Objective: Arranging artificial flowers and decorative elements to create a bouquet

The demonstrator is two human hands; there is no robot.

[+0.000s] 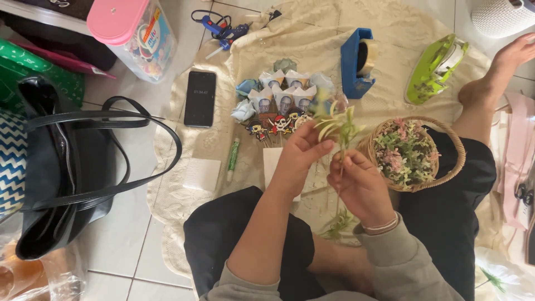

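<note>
Item, nearest: my left hand (301,153) and right hand (361,187), raised over my crossed legs; each grip was clamped on one artificial sprig (341,129), thin stem, pale green plastic leaves, the left pinching near the foliage and the right lower on the stem. A second loose sprig (337,224) lay between my knees.

Item, just right of my hands: a round woven basket (458,146), wicker, resting on my thigh and filled with small pink and green artificial flowers (405,153).

Item, underneath: a cream cloth (209,146), textured, spread on the tiled floor (125,234); open tile remained to its left edge, bounded by a black leather handbag (61,178), unzipped.

Item, beyond my hands: a green pen (233,156), a white paper square (202,174), a black phone (200,98), and a cluster of paper cone picks (281,100) with pirate toppers.

Item, farther: a blue tape dispenser (354,62), a lime tape dispenser (432,69), and a clear jar (136,36) with pink lid, holding colourful bits.
</note>
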